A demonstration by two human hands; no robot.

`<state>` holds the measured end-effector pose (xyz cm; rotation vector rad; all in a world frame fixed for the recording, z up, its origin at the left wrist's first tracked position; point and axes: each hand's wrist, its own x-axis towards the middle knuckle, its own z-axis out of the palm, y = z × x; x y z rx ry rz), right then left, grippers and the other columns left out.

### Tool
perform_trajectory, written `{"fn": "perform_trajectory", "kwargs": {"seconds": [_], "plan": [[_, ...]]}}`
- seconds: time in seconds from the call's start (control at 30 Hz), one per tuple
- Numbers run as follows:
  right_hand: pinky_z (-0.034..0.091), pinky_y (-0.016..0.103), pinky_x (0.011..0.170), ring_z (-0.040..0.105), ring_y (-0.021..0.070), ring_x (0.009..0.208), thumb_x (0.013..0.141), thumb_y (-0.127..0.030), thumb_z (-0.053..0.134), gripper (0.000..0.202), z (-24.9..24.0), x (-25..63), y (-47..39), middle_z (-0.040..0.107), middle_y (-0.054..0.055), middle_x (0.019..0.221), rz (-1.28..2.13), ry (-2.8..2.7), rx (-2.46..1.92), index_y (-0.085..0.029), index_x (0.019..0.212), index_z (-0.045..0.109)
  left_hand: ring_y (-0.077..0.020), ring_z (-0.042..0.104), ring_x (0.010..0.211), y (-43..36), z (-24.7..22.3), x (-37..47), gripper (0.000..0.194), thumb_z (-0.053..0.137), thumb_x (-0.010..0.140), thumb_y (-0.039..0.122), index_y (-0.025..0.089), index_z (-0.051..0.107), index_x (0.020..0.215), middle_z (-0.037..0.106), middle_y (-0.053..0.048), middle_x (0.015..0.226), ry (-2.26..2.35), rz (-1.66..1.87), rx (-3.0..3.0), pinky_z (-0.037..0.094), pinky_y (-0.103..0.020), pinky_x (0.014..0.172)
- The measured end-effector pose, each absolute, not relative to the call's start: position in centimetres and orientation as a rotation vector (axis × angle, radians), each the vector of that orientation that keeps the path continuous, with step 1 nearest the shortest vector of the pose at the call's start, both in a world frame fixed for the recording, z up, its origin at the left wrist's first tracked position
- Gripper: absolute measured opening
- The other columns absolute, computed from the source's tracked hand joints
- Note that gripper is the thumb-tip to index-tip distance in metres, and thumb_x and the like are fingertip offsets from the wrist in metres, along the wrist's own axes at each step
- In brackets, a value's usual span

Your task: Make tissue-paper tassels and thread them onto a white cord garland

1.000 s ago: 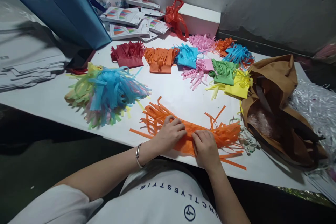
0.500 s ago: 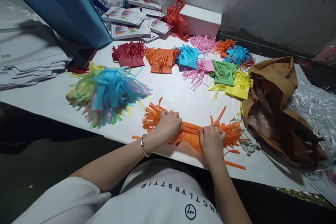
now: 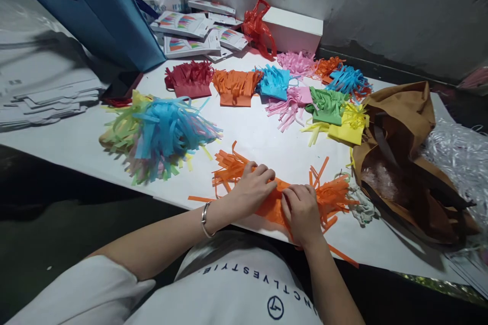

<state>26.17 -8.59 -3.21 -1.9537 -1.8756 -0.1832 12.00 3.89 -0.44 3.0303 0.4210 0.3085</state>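
Note:
In front of me lies a sheet of orange fringed tissue paper [image 3: 271, 209], with its cut strips spreading out at both ends. My left hand [image 3: 254, 188] is over its left half, fingers bent and closed on the paper near the middle. Close beside it, my right hand [image 3: 303, 210] has its fingers curled on the paper's right half. The paper under both palms is hidden. A few loose orange strips [image 3: 343, 255] stick out past the table edge.
A pile of blue and pastel fringed paper [image 3: 163, 132] is at left. Several coloured fringed bundles, such as a red one [image 3: 190, 81] and a green one [image 3: 327, 106], line the back. A brown bag [image 3: 400, 162] is at right, a blue bag [image 3: 102, 20] at back left, by flat boxes [image 3: 190, 45].
My hands have come closer together over the middle of the orange paper. The narrow roll between them has loosened into a flatter, wider sheet.

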Motion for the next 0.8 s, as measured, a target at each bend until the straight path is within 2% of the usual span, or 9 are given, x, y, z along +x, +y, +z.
{"fn": "perform_trajectory", "kwargs": {"seconds": [0.2,0.3,0.43,0.57,0.7,0.8], "plan": [[0.038,0.035,0.086,0.053,0.0189,0.078,0.095,-0.009,0.045,0.024,-3.9,26.3,-9.2,0.061,0.004,0.078,-0.168,-1.957,-1.935,-0.020,0.085,0.064,-0.0219,0.050,0.084,4.2,-1.9,12.0,0.020,0.052,0.093,0.012,0.018,0.064,0.078,0.062,-0.005,0.079,0.273,0.349,3.014,0.031,-0.042,0.086],[0.038,0.036,0.086,0.053,0.0211,0.085,0.095,-0.010,0.045,0.023,-4.0,27.0,-10.5,0.062,0.006,0.084,-0.166,-1.927,-1.975,-0.020,0.088,0.064,-0.0220,0.051,0.085,4.4,-2.2,11.2,0.019,0.054,0.093,0.013,0.019,0.066,0.080,0.064,-0.004,0.076,0.246,0.354,2.976,0.029,-0.043,0.088],[0.036,0.040,0.091,0.052,0.0231,0.091,0.097,-0.014,0.046,0.016,-3.8,27.5,-11.3,0.061,0.007,0.092,-0.160,-1.837,-2.084,-0.019,0.093,0.061,-0.0220,0.053,0.088,4.4,-2.4,10.4,0.015,0.057,0.092,0.014,0.020,0.068,0.084,0.067,-0.004,0.085,0.379,0.325,2.914,0.030,-0.043,0.086],[0.034,0.042,0.088,0.051,0.0230,0.086,0.098,-0.017,0.047,0.015,-3.7,27.4,-10.5,0.059,0.005,0.087,-0.168,-1.775,-2.217,-0.020,0.086,0.057,-0.0247,0.054,0.091,4.0,-2.2,11.1,0.015,0.057,0.091,0.016,0.016,0.067,0.080,0.068,-0.008,0.097,0.640,0.235,2.878,0.031,-0.042,0.078],[0.033,0.045,0.086,0.051,0.0254,0.085,0.096,-0.019,0.051,0.013,-3.7,27.1,-9.8,0.060,0.007,0.085,-0.223,-1.712,-2.334,-0.019,0.085,0.057,-0.0270,0.053,0.088,3.9,-2.0,12.4,0.018,0.057,0.089,0.019,0.013,0.068,0.076,0.065,-0.012,0.094,0.834,0.176,2.863,0.032,-0.042,0.073],[0.032,0.047,0.092,0.053,0.0263,0.092,0.094,-0.020,0.054,0.007,-3.5,26.8,-9.6,0.061,0.009,0.092,-0.269,-1.660,-2.280,-0.018,0.091,0.060,-0.0275,0.053,0.088,4.0,-2.1,12.9,0.018,0.056,0.088,0.018,0.012,0.069,0.076,0.064,-0.013,0.094,0.844,0.145,2.857,0.033,-0.041,0.071]]}}
